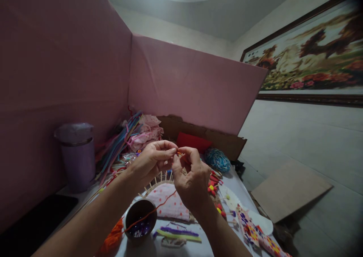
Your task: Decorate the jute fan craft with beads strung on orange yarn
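Two hands were noted, the left hand (151, 158) and right hand (193, 175), each grip pinched nearly closed at the fingertips on one orange strand (166, 200). This ran toward seven o'clock, over one cup (138, 208), to one orange yarn bundle (111, 240) on the desk (237, 182). One blue-white yarn ball (217, 160) lay at three o'clock from the hands.
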Tool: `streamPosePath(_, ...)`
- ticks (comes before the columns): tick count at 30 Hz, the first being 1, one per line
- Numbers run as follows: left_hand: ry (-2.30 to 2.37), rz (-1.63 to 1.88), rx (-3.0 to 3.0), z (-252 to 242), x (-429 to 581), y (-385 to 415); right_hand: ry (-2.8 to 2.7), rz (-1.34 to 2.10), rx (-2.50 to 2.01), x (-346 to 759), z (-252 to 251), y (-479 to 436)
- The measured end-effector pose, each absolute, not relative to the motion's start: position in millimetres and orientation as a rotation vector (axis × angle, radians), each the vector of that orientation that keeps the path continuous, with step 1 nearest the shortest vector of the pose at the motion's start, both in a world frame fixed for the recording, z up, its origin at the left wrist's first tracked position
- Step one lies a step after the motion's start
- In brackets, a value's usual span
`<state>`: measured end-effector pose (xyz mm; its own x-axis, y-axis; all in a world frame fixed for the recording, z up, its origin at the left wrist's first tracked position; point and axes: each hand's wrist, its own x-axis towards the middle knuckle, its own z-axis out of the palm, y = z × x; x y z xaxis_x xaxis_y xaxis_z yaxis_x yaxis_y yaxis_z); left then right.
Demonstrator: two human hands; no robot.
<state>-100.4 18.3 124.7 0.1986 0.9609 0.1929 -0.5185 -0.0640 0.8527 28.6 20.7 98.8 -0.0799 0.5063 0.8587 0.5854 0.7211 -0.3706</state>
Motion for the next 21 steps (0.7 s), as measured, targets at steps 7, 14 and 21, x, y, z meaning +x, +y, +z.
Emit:
streamPosePath(7,0.625,1.355,1.012,125.8,-99.4,18.2,-1.746,-0.127,-0.867,28.4,96.9,21.5)
streamPosePath(14,0.571,1.364,1.034,127.7,-100.3,17.8,-1.66,0.317,-0.76,27.0,97.0,23.0)
streamPosePath(21,0.682,1.471,1.206,131.3,-98.6,14.0,-1.434,0.701,-0.561,26.9,103.8,29.1)
